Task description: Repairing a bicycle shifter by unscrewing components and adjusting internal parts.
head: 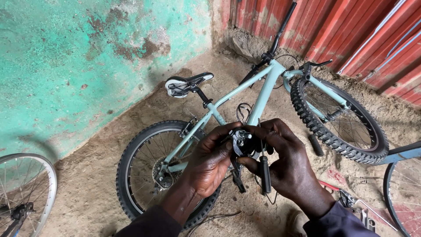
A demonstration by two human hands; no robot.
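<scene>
Both hands meet in front of me over a small black bicycle part (244, 141) with metal screws on its face. My left hand (209, 163) grips it from the left. My right hand (287, 163) holds it from the right and also clasps a black-handled tool (265, 174) that points down. Behind the hands a pale green bicycle (263, 94) lies on its side on the dirt floor, its black-and-white saddle (186, 83) toward the green wall.
A painted green wall (79, 61) stands at left, red corrugated sheeting (351, 30) at the back right. Another wheel (24, 193) shows at lower left, a blue frame with a wheel (403, 184) at right. Pliers and tools (351, 199) lie on the ground by my right wrist.
</scene>
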